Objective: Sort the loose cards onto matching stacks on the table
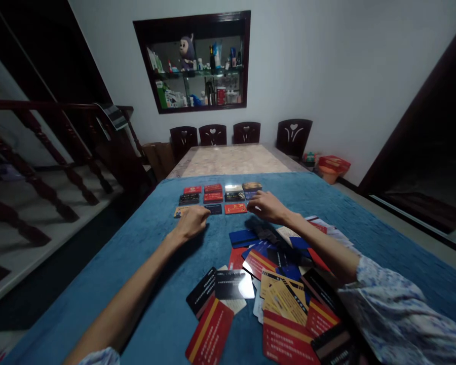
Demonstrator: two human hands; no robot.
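Cards lie in neat rows on the blue cloth. My left hand (193, 223) is closed at the front row, between a yellow card (180, 211) and a dark blue card (214, 209); its fingertips are hidden. My right hand (269, 207) is closed, fingers curled down beside an orange-red card (235, 208) and partly over a blue stack (251, 194). Whatever either hand may pinch cannot be made out. Behind stand black stacks (189, 198), red stacks (213, 196) and a gold card stack (252, 186).
Loose cards, including a red card (210, 332) and yellow cards (285, 299), spread in a heap under my right forearm. The blue cloth (148, 238) covers the near table; bare stone tabletop (231, 159) lies beyond. Dark chairs (213, 135) stand at the far end.
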